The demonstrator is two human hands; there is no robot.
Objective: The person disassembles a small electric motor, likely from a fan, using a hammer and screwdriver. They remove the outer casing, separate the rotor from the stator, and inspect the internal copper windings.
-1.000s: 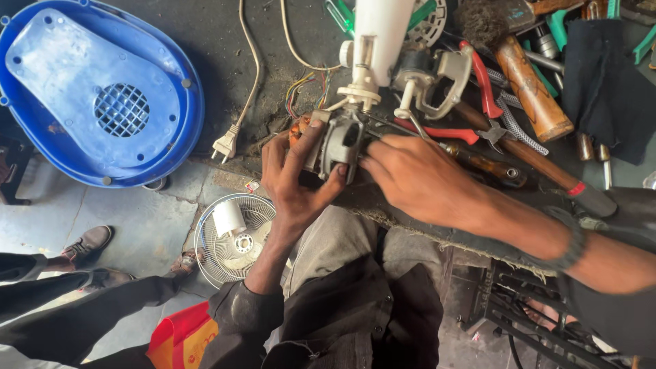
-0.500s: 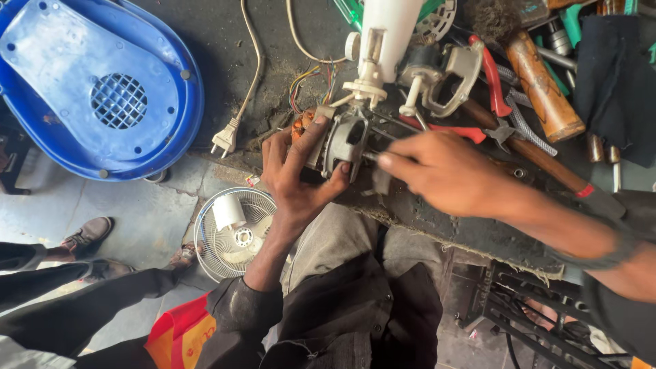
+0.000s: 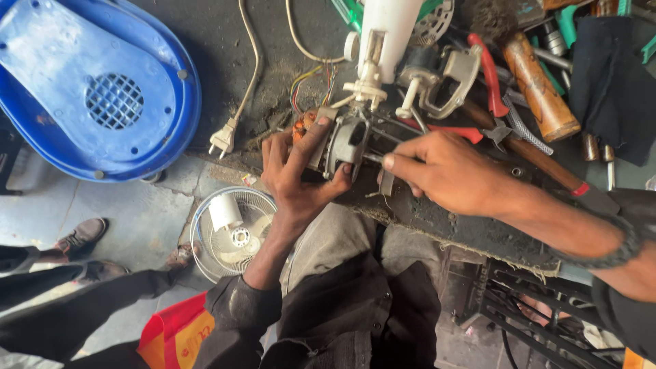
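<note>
My left hand (image 3: 295, 179) grips a small grey electric motor (image 3: 346, 141) at the front edge of a dirty workbench (image 3: 437, 222), thumb under it and fingers over its orange copper winding (image 3: 301, 127). Coloured wires (image 3: 316, 76) run back from the motor. My right hand (image 3: 454, 172) is just right of the motor, its fingertips pinched on a thin metal rod (image 3: 373, 158) that points into the motor's side. Whether the rod is a tool or the motor's shaft cannot be told.
A blue plastic fan housing (image 3: 102, 89) lies at the left, a white plug (image 3: 223, 139) beside it. Behind the motor stands a white fan neck (image 3: 388, 34). Red-handled pliers (image 3: 489, 74) and a wooden-handled tool (image 3: 540, 85) lie right. A fan guard (image 3: 232, 232) and a person's shoe (image 3: 82, 236) are on the floor.
My right hand has drawn to the right, away from the motor, uncovering its side and the thin rod. The left hand keeps its hold on the motor.
</note>
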